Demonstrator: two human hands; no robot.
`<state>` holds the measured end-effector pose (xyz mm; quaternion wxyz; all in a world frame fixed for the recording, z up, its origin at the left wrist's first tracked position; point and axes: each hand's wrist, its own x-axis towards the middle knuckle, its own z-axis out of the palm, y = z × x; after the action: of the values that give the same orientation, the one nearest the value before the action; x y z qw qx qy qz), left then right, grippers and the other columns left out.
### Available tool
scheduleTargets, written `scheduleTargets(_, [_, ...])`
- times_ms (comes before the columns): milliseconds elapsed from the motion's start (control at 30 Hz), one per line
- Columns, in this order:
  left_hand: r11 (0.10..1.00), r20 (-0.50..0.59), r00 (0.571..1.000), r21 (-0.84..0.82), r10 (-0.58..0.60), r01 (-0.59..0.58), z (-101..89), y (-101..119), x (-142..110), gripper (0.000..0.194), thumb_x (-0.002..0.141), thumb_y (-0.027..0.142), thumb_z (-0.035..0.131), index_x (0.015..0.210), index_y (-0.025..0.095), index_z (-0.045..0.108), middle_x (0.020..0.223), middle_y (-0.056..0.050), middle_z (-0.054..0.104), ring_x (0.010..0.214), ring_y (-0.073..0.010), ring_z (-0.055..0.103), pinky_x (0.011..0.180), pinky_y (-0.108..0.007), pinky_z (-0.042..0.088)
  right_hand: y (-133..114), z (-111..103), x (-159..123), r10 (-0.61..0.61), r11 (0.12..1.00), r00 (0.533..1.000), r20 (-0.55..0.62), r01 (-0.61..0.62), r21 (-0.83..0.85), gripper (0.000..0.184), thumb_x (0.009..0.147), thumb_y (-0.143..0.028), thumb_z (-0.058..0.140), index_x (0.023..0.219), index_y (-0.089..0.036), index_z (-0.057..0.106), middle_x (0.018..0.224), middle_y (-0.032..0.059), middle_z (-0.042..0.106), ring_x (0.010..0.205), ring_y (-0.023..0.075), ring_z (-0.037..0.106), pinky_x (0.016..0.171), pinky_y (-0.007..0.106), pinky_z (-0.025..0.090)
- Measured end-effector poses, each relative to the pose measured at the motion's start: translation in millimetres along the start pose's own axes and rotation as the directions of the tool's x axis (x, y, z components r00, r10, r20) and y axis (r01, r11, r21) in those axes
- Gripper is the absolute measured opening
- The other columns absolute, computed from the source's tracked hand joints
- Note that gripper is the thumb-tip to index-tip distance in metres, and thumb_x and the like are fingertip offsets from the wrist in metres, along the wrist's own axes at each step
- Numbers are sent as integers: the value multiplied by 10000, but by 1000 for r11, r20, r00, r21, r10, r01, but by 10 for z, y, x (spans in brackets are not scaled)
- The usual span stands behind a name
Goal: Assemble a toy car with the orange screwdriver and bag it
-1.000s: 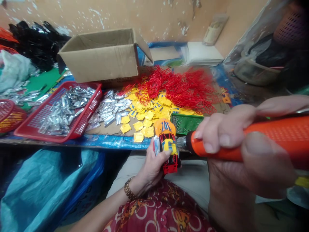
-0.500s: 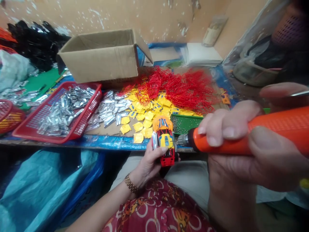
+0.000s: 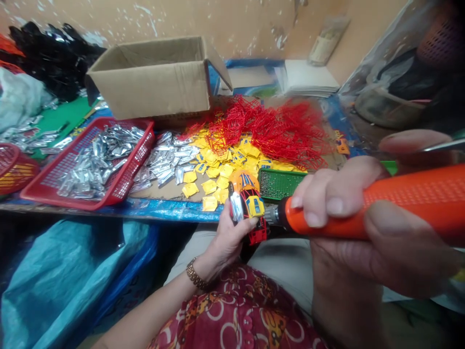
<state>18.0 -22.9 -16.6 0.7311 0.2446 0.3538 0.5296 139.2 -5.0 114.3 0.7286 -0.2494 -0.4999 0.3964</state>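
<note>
My left hand (image 3: pixel 228 230) grips a small toy car (image 3: pixel 250 198) with an orange front, a yellow roof piece and a red rear. The car is above my lap, near the table edge. An orange electric screwdriver (image 3: pixel 403 198) lies in my right hand (image 3: pixel 348 203), whose fingers are wrapped round its body. The grey nose of the tool points left and meets the car's right side; its bit is hidden there. Just behind the car are loose yellow plastic pieces (image 3: pixel 209 186) and a green tray (image 3: pixel 281 184) of tiny screws.
A red basket (image 3: pixel 65 206) with silvery parts stands on the left, beside more silver pieces (image 3: pixel 167 157). Red lattice frames (image 3: pixel 276 126) are heaped behind the yellow pieces. A cardboard box (image 3: pixel 152 89) is at the back, and a blue plastic sack (image 3: pixel 61 276) hangs below the table edge.
The screwdriver has moved left, so its nose now meets the car's side. The car has tilted slightly, its red rear swinging right, still in my left hand.
</note>
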Motion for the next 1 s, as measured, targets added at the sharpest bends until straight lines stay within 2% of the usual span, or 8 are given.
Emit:
scheduleTargets(67, [998,-27,999,55,20,-19,1,1,1,539,689,243,793,1146,202,510,1046,-54,650,919,-194,630,868,-340,497,5,9,9,-6,1000,1000,9,6,-7,133,796,-353,683,810,-222,667,503,-63,467,375,89,456,421,299,421])
scheduleTargets(200, [992,-51,997,120,54,-48,9,-1,-2,540,683,261,796,1136,203,507,1043,-53,644,909,-195,621,851,-342,494,28,4,3,-16,1000,1000,2,16,12,174,785,-363,691,702,-223,631,518,-55,475,393,85,468,443,298,450])
scheduleTargets(333, [993,-55,997,110,57,-51,30,-13,-6,516,688,264,792,1110,202,502,1047,-60,643,918,-201,615,851,-357,494,43,-28,-25,-4,1000,1000,-5,4,-10,214,797,-374,671,664,-226,593,523,-54,467,403,84,467,463,302,452])
scheduleTargets(467, [994,-60,997,104,43,-37,34,-24,-11,531,679,265,799,1112,203,498,1034,-56,641,906,-198,615,855,-361,490,46,-44,-27,-20,998,999,41,22,-56,297,827,-380,619,597,-216,528,521,-49,462,414,82,469,454,293,432])
scheduleTargets(733, [995,-65,997,102,30,-23,58,-6,-28,570,681,273,792,1171,196,512,1032,-59,645,899,-197,620,850,-347,494,81,-38,-42,-20,999,997,78,23,-35,175,775,-178,553,616,-206,485,564,-54,454,432,77,468,445,273,418])
scheduleTargets(833, [992,-90,995,120,45,-34,75,-10,-37,578,682,273,792,1183,202,513,1063,-66,654,924,-199,623,873,-346,494,93,-55,-86,-13,997,995,100,20,-74,175,784,-110,557,658,-214,493,586,-58,463,459,78,476,488,279,440])
scheduleTargets(933, [983,-156,985,179,77,-48,90,-14,-37,577,662,271,806,1162,200,527,1069,-68,661,938,-202,625,877,-331,493,77,-60,-132,0,994,996,92,10,-112,167,804,-119,571,699,-230,503,597,-57,472,481,90,478,525,293,453])
scheduleTargets(1000, [988,-140,988,147,62,-41,101,-11,-30,570,669,261,800,1165,196,526,1061,-68,660,927,-199,626,867,-330,499,61,-57,-142,46,989,997,59,-37,-140,169,817,-136,566,701,-239,500,595,-55,470,502,101,486,546,300,463])
